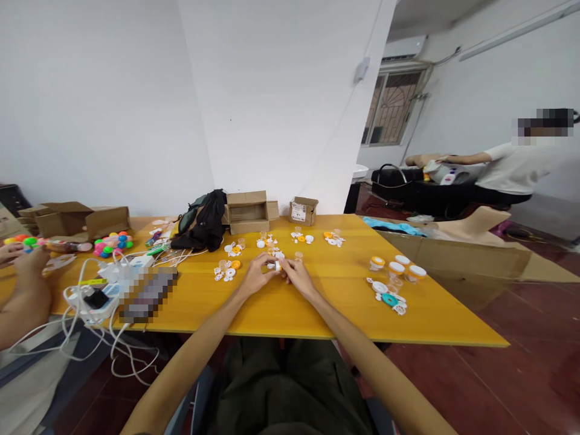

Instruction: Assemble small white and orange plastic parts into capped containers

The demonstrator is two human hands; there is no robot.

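Observation:
My left hand (257, 275) and my right hand (296, 277) meet over the middle of the yellow table (290, 308). Both pinch one small white and orange plastic piece (277, 265) between their fingertips. Loose white and orange caps (229, 273) lie just left of my left hand. More small clear cups and white parts (269, 243) are scattered behind my hands.
Small capped jars (397, 268) and a teal ring (389, 299) sit at the right. Cardboard boxes (248, 211), a black bag (203, 220), a power strip with cables (97, 296) and coloured balls (112, 243) lie behind and to the left. Another person's arm (22, 296) rests at the left edge; a further person stands far right.

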